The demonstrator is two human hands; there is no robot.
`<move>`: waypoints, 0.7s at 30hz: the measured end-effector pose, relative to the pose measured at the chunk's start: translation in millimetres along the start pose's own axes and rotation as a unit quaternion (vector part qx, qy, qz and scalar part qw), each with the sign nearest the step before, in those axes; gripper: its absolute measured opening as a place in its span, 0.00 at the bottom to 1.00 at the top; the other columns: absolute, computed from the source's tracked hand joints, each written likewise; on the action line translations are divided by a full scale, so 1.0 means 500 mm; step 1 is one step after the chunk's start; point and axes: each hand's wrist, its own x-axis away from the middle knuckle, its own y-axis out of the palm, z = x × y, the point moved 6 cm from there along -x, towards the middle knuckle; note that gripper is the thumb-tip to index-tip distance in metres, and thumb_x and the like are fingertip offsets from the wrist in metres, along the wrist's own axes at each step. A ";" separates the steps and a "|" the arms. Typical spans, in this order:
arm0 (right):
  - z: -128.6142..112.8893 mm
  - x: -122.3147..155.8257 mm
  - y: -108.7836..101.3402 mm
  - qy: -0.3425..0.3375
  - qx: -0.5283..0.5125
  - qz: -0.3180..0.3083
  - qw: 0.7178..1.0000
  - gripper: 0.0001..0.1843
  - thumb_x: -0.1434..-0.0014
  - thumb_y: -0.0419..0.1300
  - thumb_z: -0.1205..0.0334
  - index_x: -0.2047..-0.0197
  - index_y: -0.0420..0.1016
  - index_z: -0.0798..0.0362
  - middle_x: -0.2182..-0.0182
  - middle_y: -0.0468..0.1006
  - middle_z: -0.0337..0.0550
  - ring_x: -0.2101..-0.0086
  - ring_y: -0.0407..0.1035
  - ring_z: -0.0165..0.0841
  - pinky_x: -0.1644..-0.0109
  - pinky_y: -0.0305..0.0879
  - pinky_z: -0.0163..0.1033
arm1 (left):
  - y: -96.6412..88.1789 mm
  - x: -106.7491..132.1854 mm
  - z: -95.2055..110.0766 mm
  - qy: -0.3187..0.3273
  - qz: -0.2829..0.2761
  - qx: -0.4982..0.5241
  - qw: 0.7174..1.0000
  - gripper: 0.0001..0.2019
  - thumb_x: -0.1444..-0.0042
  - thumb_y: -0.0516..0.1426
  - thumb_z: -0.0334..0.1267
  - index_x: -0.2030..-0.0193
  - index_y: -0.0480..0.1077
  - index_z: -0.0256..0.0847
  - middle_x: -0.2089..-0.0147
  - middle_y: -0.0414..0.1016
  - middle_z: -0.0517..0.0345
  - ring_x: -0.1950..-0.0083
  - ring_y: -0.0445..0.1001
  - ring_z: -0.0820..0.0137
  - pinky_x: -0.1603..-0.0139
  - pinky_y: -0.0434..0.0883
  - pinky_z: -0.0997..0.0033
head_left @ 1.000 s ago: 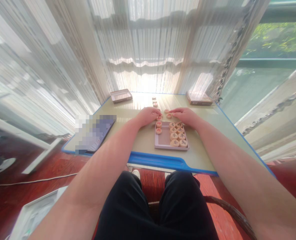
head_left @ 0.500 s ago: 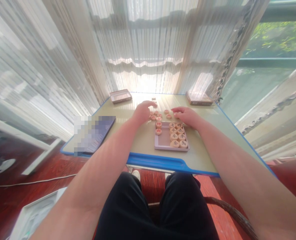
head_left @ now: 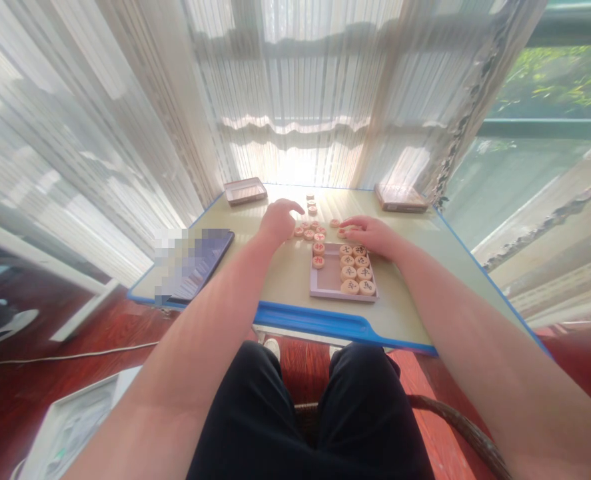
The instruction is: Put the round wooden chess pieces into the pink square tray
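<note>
Flat, round playing discs of pale, wood-like material, incised with red or dark characters, lie in and around a shallow tray [head_left: 325,277]. The tray is a thin-walled rectangle, light mauve, with a smooth floor. Along its right side stand eight dark-marked discs [head_left: 350,272] in two close columns; at its left wall sit two red-marked discs [head_left: 318,262], one behind the other. Just beyond the far rim lies a loose cluster of red-marked discs [head_left: 309,235], and behind it a short line of discs [head_left: 312,209], pale in the glare.

The left hand [head_left: 278,220] hovers beside the cluster, forefinger extended and thumb spread away from it, nothing visible between them. The right hand [head_left: 371,235] is low over the far right of the tray, its fingers reaching two loose discs [head_left: 335,223]; whether they pinch either one cannot be told.

The tabletop [head_left: 280,283] is smooth and pale yellow-green, edged in blue, with a moulded blue ledge [head_left: 310,319] at the near side. A shallow open box [head_left: 245,192] occupies the far left corner, a flat closed-looking box [head_left: 401,200] the far right. A dark flat slab [head_left: 205,267], partly pixelated, lies at left. Behind hang sheer, finely striped curtains [head_left: 295,80]; below is a glossy reddish wooden floor [head_left: 90,383].
</note>
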 end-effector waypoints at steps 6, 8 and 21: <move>-0.003 -0.004 0.005 -0.043 -0.049 -0.056 0.996 0.20 0.40 0.52 0.52 0.47 0.73 0.45 0.38 0.61 0.39 0.39 0.55 0.40 0.35 0.46 0.50 | -0.007 -0.007 -0.036 -0.067 -0.016 0.003 0.998 0.23 0.60 0.47 0.20 0.62 0.77 0.39 0.58 0.78 0.56 0.54 0.74 0.67 0.49 0.68 0.69; -0.001 -0.002 0.006 -0.036 -0.061 -0.072 0.995 0.21 0.39 0.51 0.50 0.47 0.73 0.45 0.39 0.63 0.39 0.40 0.56 0.40 0.35 0.46 0.49 | 0.006 -0.005 -0.040 -0.082 -0.053 -0.014 0.995 0.22 0.60 0.50 0.20 0.60 0.77 0.39 0.57 0.78 0.56 0.55 0.74 0.65 0.51 0.69 0.68; 0.004 -0.008 -0.001 -0.049 -0.052 0.029 0.997 0.16 0.41 0.52 0.56 0.55 0.77 0.51 0.49 0.75 0.44 0.48 0.66 0.36 0.41 0.56 0.44 | 0.066 -0.018 -0.006 0.025 -0.158 -0.007 0.987 0.23 0.43 0.47 0.35 0.42 0.66 0.40 0.35 0.61 0.53 0.35 0.59 0.64 0.34 0.54 0.66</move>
